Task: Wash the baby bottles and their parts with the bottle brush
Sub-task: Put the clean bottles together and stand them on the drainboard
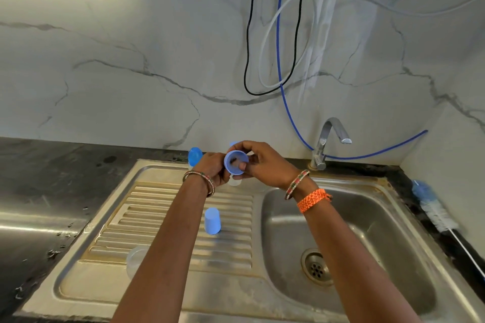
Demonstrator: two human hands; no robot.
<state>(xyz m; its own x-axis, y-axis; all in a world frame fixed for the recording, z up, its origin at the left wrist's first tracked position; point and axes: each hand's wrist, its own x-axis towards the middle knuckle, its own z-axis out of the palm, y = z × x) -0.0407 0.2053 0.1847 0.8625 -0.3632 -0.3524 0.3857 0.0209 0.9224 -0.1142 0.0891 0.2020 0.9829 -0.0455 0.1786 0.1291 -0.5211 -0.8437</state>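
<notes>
Both hands meet above the far end of the draining board. My right hand [262, 162] grips a blue bottle collar ring [235, 162], its opening facing me, with a fingertip inside it. My left hand [214, 168] holds the clear bottle [234, 181] under the ring; most of that bottle is hidden. A blue cap [212, 221] stands upside down on the ribbed board. A clear part [135, 259] lies at the board's near left, partly behind my left forearm. Another blue-capped bottle [195, 156] stands behind my left hand. The bottle brush [433, 208] lies on the right counter.
The steel sink basin [341, 217] with its drain [316, 267] is at the right, under a chrome tap [328, 144]. Dark wet counter [39, 191] lies to the left. Black, white and blue hoses [280, 60] hang down the marble wall.
</notes>
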